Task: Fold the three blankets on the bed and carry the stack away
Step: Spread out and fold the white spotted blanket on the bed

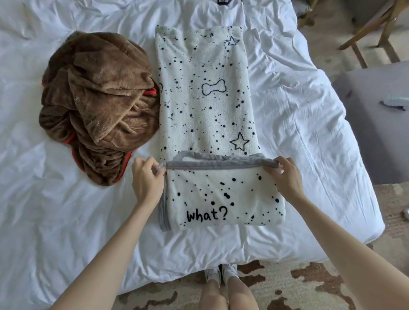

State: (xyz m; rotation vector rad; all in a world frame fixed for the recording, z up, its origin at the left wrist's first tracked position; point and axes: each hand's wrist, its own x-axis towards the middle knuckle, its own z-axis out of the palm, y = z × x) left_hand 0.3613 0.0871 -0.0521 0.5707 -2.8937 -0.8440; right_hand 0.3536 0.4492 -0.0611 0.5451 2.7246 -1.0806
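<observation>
Head view, looking down over the near edge of the bed [298,115], white duvet, heavily creased.

- White fleece blanket [205,95], black speckles, stars, a bone outline: lies as a long narrow strip down the middle of the bed, running from the near edge toward the far edge. Its near end is doubled over on itself; that flap shows the word "what?" and carries a grey trim [219,164] along its far side.
- Left hand [147,179]: fingers and thumb pinched on the flap's left corner, right at the grey trim.
- Right hand [285,174]: fingers curled over the flap's right corner, gripping the trim. Both corners sit slightly lifted off the layer below, as far as I can read it.
- Brown plush blanket [99,104] with red edging: unfolded, in a crumpled heap toward the bed's left side, touching the white strip's left edge.
- Dark navy fabric [223,1] at the far edge, mostly cut off; I can't tell what it is.

Off the bed: patterned brown-and-cream rug [276,285] underfoot, white shoes [221,274] against the near edge, grey upholstered seat [376,124] and a wooden chair [367,33] beyond the right edge.
</observation>
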